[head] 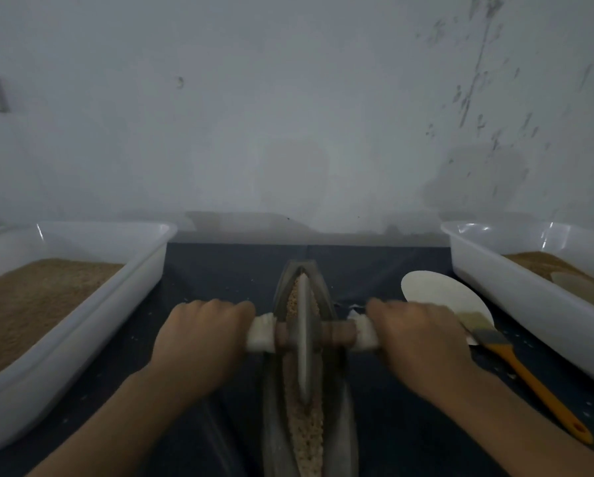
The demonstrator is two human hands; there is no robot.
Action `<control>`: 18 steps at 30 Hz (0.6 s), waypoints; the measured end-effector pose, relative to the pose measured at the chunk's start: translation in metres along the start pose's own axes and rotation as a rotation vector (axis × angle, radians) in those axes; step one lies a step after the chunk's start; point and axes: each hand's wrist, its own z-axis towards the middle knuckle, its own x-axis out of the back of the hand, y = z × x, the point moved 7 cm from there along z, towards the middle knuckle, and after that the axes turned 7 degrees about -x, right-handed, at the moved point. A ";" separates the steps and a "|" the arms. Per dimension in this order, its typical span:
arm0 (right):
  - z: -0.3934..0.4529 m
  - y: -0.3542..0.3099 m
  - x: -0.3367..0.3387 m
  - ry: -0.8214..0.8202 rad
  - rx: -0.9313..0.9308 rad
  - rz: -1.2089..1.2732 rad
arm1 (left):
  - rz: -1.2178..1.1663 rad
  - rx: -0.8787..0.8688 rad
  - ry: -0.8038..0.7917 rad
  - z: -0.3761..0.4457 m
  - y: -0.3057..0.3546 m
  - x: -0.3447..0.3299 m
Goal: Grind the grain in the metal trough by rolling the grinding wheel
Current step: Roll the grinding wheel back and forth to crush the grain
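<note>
A narrow boat-shaped metal trough runs away from me down the middle of the dark cloth. Pale crushed grain fills its groove. A grey metal grinding wheel stands upright in the groove, about midway along. A wooden axle passes through the wheel, and its ends are wrapped in white cloth. My left hand grips the left wrapped end. My right hand grips the right wrapped end. Both fists are curled round the handle, knuckles up.
A white plastic tub of brown grain stands at the left, and another white tub at the right. A white paper disc and an orange-handled brush lie right of the trough. A pale wall rises close behind.
</note>
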 end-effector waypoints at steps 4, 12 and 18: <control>0.040 -0.003 -0.020 -0.034 -0.011 -0.072 | -0.003 0.068 0.059 0.024 -0.012 -0.013; -0.025 -0.011 0.031 0.033 0.064 0.046 | -0.040 -0.083 0.073 -0.023 0.008 0.019; -0.035 -0.008 0.035 0.018 0.013 0.037 | -0.025 -0.131 0.065 -0.035 0.013 0.030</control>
